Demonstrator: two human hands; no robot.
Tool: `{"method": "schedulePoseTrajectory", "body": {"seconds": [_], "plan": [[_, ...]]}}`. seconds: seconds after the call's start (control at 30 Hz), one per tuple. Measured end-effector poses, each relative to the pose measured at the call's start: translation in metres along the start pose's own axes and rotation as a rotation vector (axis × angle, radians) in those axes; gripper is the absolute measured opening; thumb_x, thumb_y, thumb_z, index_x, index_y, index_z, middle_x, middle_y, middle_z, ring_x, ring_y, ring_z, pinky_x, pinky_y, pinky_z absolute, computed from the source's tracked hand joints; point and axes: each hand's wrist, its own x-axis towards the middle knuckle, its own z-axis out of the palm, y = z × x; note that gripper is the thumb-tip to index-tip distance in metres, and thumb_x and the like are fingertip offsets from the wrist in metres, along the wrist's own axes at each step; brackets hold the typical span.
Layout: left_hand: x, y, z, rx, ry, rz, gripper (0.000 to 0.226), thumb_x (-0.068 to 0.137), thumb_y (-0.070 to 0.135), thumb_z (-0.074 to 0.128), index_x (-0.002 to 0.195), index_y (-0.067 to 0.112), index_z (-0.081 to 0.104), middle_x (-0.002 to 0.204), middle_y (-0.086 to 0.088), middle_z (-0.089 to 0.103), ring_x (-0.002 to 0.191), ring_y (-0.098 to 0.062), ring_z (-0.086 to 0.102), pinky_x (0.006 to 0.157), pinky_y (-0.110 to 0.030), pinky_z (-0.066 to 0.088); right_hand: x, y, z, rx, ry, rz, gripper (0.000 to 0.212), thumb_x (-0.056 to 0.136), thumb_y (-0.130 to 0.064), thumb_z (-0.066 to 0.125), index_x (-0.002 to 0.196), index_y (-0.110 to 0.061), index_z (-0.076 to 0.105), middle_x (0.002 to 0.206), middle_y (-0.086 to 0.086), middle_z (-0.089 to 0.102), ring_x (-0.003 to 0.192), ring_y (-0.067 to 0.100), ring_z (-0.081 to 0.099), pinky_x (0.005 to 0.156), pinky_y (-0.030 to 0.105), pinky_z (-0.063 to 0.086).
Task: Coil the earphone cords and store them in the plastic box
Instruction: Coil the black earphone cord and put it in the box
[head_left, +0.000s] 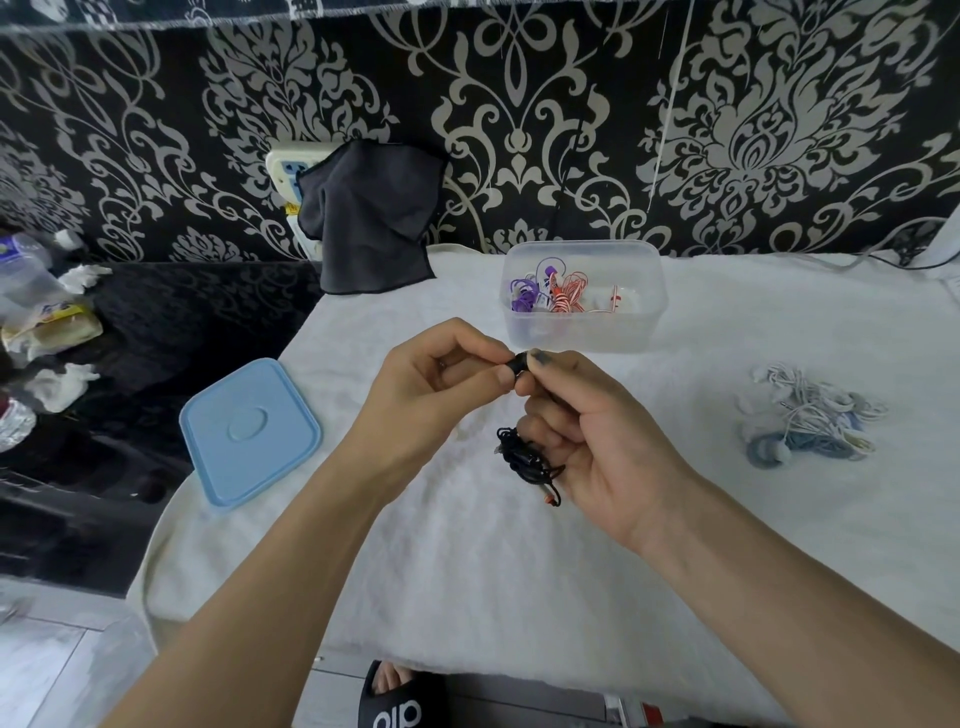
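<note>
Both hands (519, 400) pinch the black earphone cord (524, 457) — plastic box (582, 332) beyond, blue lid (249, 431) left.

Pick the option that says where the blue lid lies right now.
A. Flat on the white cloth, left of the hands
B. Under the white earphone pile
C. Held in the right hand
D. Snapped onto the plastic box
A: the blue lid lies flat on the white cloth, apart from the open plastic box.
</note>
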Motion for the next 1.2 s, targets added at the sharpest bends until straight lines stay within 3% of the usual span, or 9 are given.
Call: {"method": "schedulePoseTrajectory", "body": {"seconds": [0.17, 0.33, 0.6, 0.77, 1.0, 1.2], "plan": [[-0.0001, 0.0013, 0.0021, 0.043, 0.017, 0.007, 0.012, 0.092, -0.009, 0.064, 0.094, 0.003, 0.067, 0.086, -0.009, 0.076, 0.088, -0.020, 0.073, 0.083, -0.026, 0.055, 0.0022, 0.0000, -0.0020, -0.015, 0.003, -0.060, 0.010, 0.099, -0.013, 0.055, 0.090, -0.010, 0.058, 0.056, -0.007, 0.057, 0.047, 0.010, 0.023, 0.047, 0.019, 0.028], [0.0007, 0.0031, 0.0021, 0.046, 0.042, 0.005, 0.014, 0.091, -0.010, 0.065, 0.094, 0.002, 0.068, 0.087, -0.006, 0.077, 0.085, -0.019, 0.074, 0.078, -0.020, 0.054, 0.0032, -0.0033, -0.0031, -0.078, -0.007, -0.129, 0.006, 0.097, -0.007, 0.056, 0.101, -0.008, 0.060, 0.072, 0.009, 0.065, 0.046, 0.012, 0.022, 0.049, 0.023, 0.028], [0.0003, 0.0024, 0.0009, 0.013, 0.044, -0.014, 0.009, 0.088, -0.008, 0.068, 0.088, 0.001, 0.070, 0.085, -0.011, 0.077, 0.083, -0.023, 0.074, 0.080, -0.026, 0.056, 0.0022, -0.0031, -0.0031, -0.050, -0.046, -0.132, 0.023, 0.097, -0.004, 0.055, 0.076, -0.009, 0.057, 0.070, 0.010, 0.062, 0.044, 0.011, 0.023, 0.049, 0.023, 0.027], [0.0014, -0.0011, -0.0036, -0.075, 0.021, -0.043, 0.007, 0.083, 0.001, 0.074, 0.088, 0.002, 0.069, 0.097, -0.022, 0.074, 0.094, -0.035, 0.071, 0.094, -0.040, 0.058, 0.0023, -0.0042, -0.0030, 0.035, -0.099, -0.059, 0.020, 0.098, -0.007, 0.053, 0.079, -0.009, 0.058, 0.069, 0.004, 0.059, 0.043, 0.009, 0.023, 0.047, 0.020, 0.027], [0.0032, -0.0004, -0.0042, -0.062, 0.014, -0.039, 0.008, 0.085, -0.008, 0.068, 0.087, -0.001, 0.065, 0.087, -0.009, 0.076, 0.083, -0.020, 0.074, 0.081, -0.024, 0.055, 0.0014, -0.0054, -0.0017, 0.086, -0.116, 0.006, 0.018, 0.098, -0.009, 0.052, 0.081, -0.008, 0.056, 0.062, -0.001, 0.057, 0.045, 0.008, 0.021, 0.043, 0.017, 0.031], [0.0020, -0.0003, -0.0022, -0.046, 0.008, -0.015, 0.011, 0.086, -0.011, 0.065, 0.085, 0.000, 0.064, 0.084, -0.006, 0.076, 0.080, -0.018, 0.074, 0.080, -0.024, 0.055, 0.0006, -0.0050, -0.0023, 0.086, -0.123, 0.003, 0.021, 0.099, -0.011, 0.052, 0.078, -0.009, 0.055, 0.064, -0.001, 0.057, 0.044, 0.008, 0.022, 0.045, 0.018, 0.031]]}}
